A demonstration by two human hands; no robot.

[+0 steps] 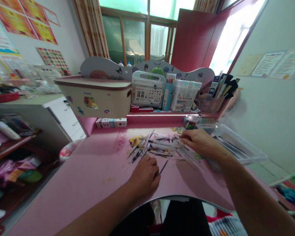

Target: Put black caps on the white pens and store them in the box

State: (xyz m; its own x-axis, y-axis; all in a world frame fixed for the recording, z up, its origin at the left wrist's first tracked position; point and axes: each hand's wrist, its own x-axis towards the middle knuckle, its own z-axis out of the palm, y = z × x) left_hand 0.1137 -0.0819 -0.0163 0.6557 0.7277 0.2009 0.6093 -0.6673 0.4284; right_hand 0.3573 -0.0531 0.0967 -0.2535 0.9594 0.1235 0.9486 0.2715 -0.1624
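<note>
A loose pile of slim pen refills (162, 145), mostly whitish with some dark ones, lies on the pink desk (93, 173). At the near side of the pile, my left hand (145, 173) is curled closed just above the desktop. A thin dark pen refill (165, 165) sticks out from its fingers toward the pile. My right hand (199, 140) reaches over the pile's right end with fingertips pressed together; what they pinch is hidden. Beyond my right wrist stands a clear plastic tray (254, 157) with several dark, slender refills (232, 147) lying in it.
A lidded jar (191, 121) stands behind my right hand. On the raised shelf are a cream bin (100, 100), a clear marker case (148, 90), a marker box (185, 95) and a pen holder (211, 102). A small carton (111, 122) lies beneath the bin.
</note>
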